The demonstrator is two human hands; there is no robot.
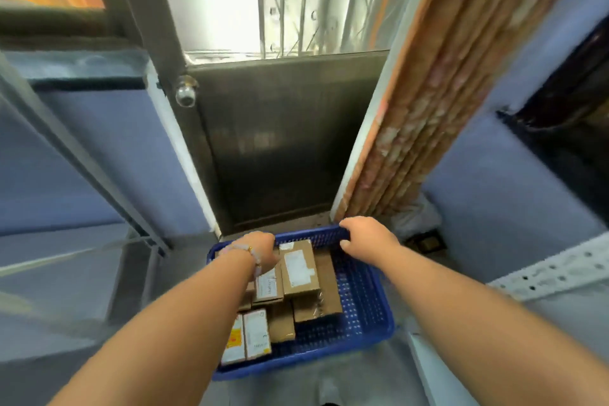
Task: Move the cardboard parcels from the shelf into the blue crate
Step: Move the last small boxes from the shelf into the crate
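Note:
A blue perforated crate (365, 306) sits on the floor below me, holding several cardboard parcels (298, 269) with white labels, packed mostly in its left half. My right hand (365, 239) grips the crate's far rim, fingers curled over the edge. My left hand (260, 252), with a beaded bracelet on the wrist, is down at the far left rim beside the top parcel; its fingers are hidden, so its grip is unclear. The shelf shows only as a white perforated rail (553, 269) at the right.
A dark metal door (283, 148) with a round knob (186, 94) stands just beyond the crate. A brick pillar (438, 102) rises at the right, blue walls on both sides. A metal frame (82, 155) slants at the left.

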